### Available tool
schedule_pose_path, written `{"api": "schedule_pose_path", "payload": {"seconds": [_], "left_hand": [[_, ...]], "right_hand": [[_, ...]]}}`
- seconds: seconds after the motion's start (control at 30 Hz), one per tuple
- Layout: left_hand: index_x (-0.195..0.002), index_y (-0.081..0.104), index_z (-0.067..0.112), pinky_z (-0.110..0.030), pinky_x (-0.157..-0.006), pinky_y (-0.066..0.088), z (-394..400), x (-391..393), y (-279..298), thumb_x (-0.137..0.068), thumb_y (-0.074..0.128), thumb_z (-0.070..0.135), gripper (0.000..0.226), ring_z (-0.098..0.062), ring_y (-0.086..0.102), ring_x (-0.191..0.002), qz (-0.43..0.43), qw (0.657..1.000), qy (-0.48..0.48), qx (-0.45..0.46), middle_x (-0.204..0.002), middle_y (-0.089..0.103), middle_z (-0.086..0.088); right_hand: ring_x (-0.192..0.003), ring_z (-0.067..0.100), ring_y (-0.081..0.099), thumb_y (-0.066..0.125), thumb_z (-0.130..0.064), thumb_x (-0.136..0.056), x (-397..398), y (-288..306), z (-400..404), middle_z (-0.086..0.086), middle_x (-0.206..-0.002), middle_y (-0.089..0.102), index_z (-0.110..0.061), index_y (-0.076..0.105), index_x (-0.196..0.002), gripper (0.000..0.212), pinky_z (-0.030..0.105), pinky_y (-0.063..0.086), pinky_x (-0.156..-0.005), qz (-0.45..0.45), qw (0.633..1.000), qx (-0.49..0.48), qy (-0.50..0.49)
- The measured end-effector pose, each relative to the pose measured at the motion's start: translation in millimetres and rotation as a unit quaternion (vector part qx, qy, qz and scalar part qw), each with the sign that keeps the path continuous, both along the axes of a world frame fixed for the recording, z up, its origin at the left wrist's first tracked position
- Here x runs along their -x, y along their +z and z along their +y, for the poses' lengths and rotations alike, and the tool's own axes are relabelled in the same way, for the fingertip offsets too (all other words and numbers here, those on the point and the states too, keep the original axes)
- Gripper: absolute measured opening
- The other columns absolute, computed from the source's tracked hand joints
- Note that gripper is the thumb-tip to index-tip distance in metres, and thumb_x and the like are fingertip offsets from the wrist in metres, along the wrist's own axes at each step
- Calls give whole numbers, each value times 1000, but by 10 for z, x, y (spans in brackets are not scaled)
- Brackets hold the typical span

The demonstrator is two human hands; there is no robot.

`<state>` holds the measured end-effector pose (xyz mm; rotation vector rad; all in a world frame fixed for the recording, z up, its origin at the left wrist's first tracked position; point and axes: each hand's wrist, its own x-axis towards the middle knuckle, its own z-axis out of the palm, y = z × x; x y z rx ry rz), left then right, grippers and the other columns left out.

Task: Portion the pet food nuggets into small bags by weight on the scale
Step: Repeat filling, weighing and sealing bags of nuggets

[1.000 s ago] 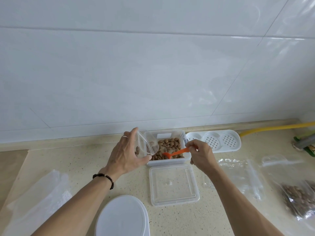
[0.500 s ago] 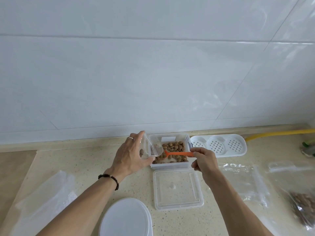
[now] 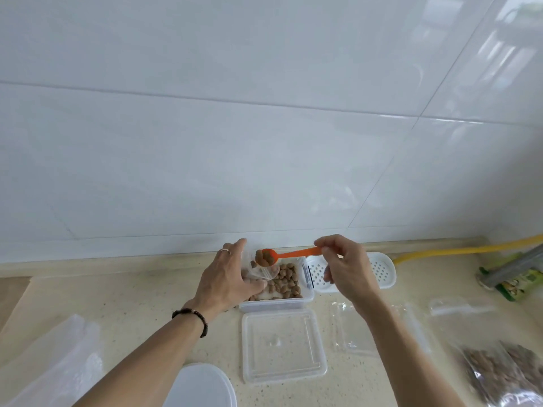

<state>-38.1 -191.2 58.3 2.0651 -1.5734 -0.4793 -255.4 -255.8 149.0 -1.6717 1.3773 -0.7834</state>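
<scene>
Speckled beige stone counter [image 3: 123, 312] carries the clear rectangular plastic tub [image 3: 305, 298] of brown pet food nuggets [image 3: 286, 279], its lid [image 3: 282, 345] in front; no scale readout visible. Left hand [image 3: 227, 277] grips the small clear plastic bag [image 3: 258, 271] open over the tub's left edge, while the right hand [image 3: 343, 265] pinches the orange plastic spoon [image 3: 282, 255], heaped, just above the bag mouth. Risk: the floppy mouth folding or a fast tip would likely drop nuggets into the tub or onto the counter, skewing the portion.

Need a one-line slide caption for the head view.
Right hand lifts orange spoon of nuggets toward small bag held by left hand.
</scene>
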Motion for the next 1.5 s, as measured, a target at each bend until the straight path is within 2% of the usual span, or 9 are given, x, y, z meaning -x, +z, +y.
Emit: {"api": "schedule_pose_path", "payload": {"seconds": [0.17,0.3,0.4,0.47,0.67,0.87,0.97,1.2,1.5], "left_hand": [[-149,18,22,-27,-90,47,39,32,6,-71,74,55,101,-13,42,-125,55,998,-2,22,-138,38,1],[-149,16,23,-27,-93,45,67,15,-9,-71,74,56,102,-11,39,-131,81,996,8,39,-139,37,2],[-149,16,24,-29,-89,48,89,-24,-20,-71,74,58,103,-11,41,-128,72,996,20,50,-138,38,2],[-149,17,25,-30,-88,50,120,-83,-37,-70,74,58,102,-12,44,-124,59,996,29,60,-136,39,2],[-147,20,31,-28,-83,51,216,-289,-83,-68,70,62,98,-8,43,-122,35,997,36,63,-130,40,7],[-144,23,33,-28,-78,52,271,-358,-126,-67,69,64,94,-10,59,-93,21,998,39,45,-125,42,8],[-144,23,33,-31,-76,55,272,-372,-151,-66,68,67,96,-13,61,-85,7,999,32,33,-125,41,8],[-146,23,28,-29,-85,50,290,-340,-155,-69,69,64,97,-13,49,-113,-20,999,19,33,-130,43,5],[-149,25,29,-30,-93,46,232,-291,-65,-72,68,63,95,-16,51,-112,-63,998,0,11,-131,44,2]], "right_hand": [[-48,11,52,57,-11,-96,-152,110,137,-34,-64,60,-18,73,-92,18,14,36,-48,85,979,140,119],[-51,3,54,58,-6,-95,-128,148,129,-27,-64,62,-16,74,-93,18,10,36,-51,74,977,164,114],[-46,11,53,54,-4,-93,-83,121,84,-12,-64,65,-18,73,-92,23,25,40,-45,3,992,128,17],[-46,14,56,52,-4,-93,-19,39,13,-8,-60,64,-18,71,-90,24,23,40,-42,-14,992,106,-67],[-59,30,65,46,-6,-96,93,-594,-33,-2,-78,67,-22,66,-88,27,47,56,-62,100,993,15,-62],[-44,18,59,49,-3,-96,-75,-909,74,8,-80,68,-25,67,-82,31,28,51,-51,70,995,-62,21],[-43,16,57,47,-1,-96,-148,-954,76,4,-86,67,-15,68,-89,26,23,46,-46,61,992,-96,48],[-43,17,56,43,7,-90,-183,-983,74,14,-57,60,-3,67,-94,26,27,44,-45,-23,978,-205,-39],[-43,16,52,48,8,-90,26,-867,-2,19,-86,70,-2,67,-95,22,26,42,-45,-141,948,-242,-148]]}}
